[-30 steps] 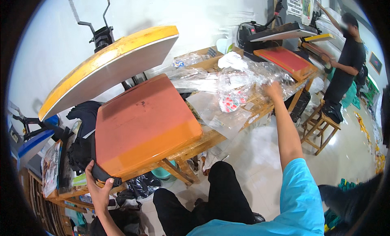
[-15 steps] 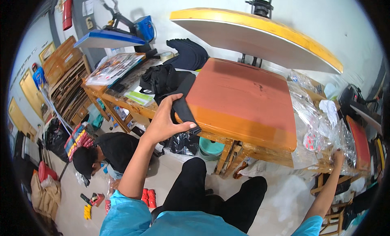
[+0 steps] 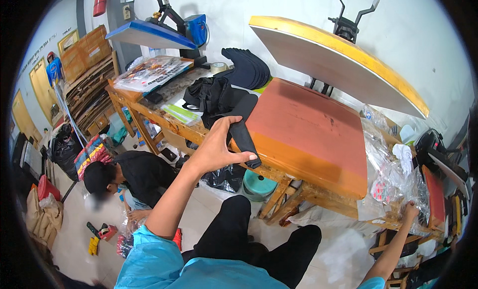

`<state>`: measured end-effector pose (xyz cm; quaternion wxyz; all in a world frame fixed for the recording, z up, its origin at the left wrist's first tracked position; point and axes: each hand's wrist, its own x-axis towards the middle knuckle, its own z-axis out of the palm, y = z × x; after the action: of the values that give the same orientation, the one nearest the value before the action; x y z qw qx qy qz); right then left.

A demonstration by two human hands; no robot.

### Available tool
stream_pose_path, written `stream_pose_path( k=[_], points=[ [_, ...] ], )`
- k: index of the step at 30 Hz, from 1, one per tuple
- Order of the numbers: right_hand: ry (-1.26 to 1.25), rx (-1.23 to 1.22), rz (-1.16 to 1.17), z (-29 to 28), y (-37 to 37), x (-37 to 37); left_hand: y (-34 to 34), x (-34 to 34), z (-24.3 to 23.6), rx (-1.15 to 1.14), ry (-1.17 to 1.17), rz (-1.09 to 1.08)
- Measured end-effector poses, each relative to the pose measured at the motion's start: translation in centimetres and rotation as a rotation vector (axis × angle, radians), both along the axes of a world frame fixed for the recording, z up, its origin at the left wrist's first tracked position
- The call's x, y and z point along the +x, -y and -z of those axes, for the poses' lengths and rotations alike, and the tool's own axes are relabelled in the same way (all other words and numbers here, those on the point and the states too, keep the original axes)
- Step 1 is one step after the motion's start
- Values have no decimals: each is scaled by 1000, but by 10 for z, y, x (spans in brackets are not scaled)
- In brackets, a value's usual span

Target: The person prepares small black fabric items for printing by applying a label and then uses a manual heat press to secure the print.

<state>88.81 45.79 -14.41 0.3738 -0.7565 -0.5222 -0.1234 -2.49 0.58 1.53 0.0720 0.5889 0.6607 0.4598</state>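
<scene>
At the near left corner of a heat press's red-brown bed (image 3: 306, 132), my left hand (image 3: 216, 147) curves around a black fabric strip (image 3: 243, 137), its thumb and forefinger at the strip's two ends. Behind the strip lies a crumpled heap of black cloth (image 3: 211, 96). Far to the right, my right hand (image 3: 410, 212) is closed at the edge of a pile of clear plastic bags (image 3: 393, 182), with plastic at its fingers. Its fingertips are partly hidden. Above the bed, the yellow-edged top plate (image 3: 343, 65) stands raised.
A smaller blue press (image 3: 152, 38) stands at the left, beside stacked printed sheets (image 3: 152, 75). Dark curved fabric pieces (image 3: 246, 67) lie behind the cloth heap. Below left, a person in black (image 3: 142, 177) crouches on the floor. A teal stool (image 3: 259, 184) sits under the table.
My view has turned a little, so the presses and table sit lower and farther right. My left hand stays at the fabric strip and my right hand stays by the plastic bags.
</scene>
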Motion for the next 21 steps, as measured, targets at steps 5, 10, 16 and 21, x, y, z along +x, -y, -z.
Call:
stream_pose_path(
  k=[5, 10, 16, 21],
  points=[
    [88, -22, 59, -11, 44, -50, -2, 11, -11, -11, -43, -19],
    [117, 117, 29, -43, 104, -68, -6, 5, -3, 23, -25, 0],
    [-166, 305, -167, -45, 216, -171, -1, 8, -8, 12, -15, 3],
    [-736, 283, -706, -116, 317, -365, -4, 9, -8, 47, -25, -8]
  ],
)
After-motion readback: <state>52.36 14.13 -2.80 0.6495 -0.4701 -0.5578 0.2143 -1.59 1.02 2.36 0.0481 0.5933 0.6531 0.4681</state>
